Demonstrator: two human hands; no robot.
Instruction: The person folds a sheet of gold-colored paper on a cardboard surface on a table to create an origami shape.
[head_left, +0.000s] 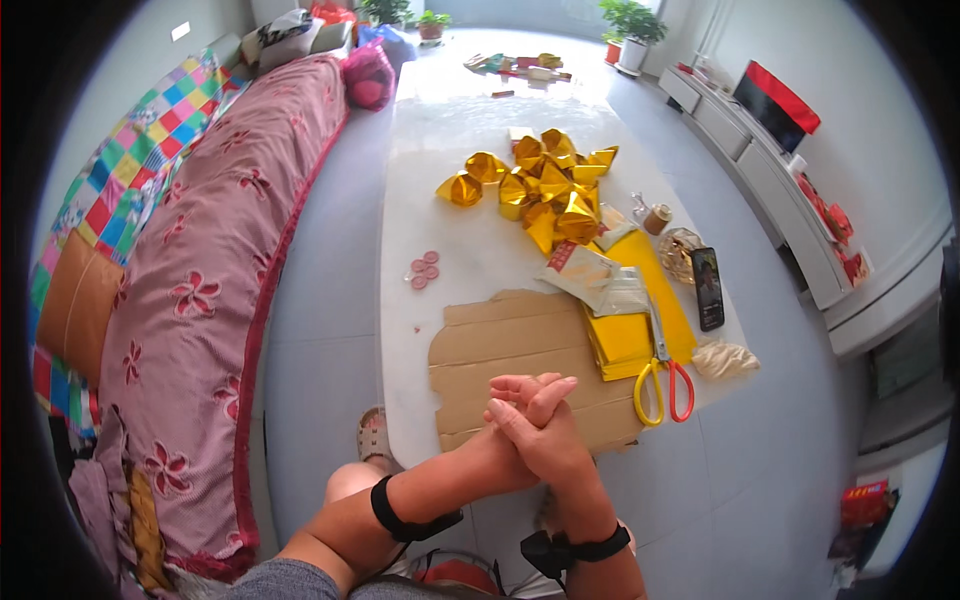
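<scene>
My left hand (504, 451) and my right hand (553, 441) are clasped together over the near part of a flattened brown cardboard sheet (510, 345). The right hand lies across the left, covering part of it; no object shows between them. Right of the hands, scissors (660, 367) with one yellow and one red handle lie partly on a stack of yellow paper sheets (619, 337). Plastic packets (581, 274) overlap the stack. Beyond them sits a heap of folded gold foil paper pieces (555, 184). Several small pink discs (424, 270) lie left of the heap.
The white table (409, 360) also bears a smartphone (707, 289), a thread spool (658, 219), a glass bowl (681, 255) and a pale bundle (724, 359). A sofa under a pink cover (210, 247) runs along the left. A low cabinet (757, 169) lines the right wall.
</scene>
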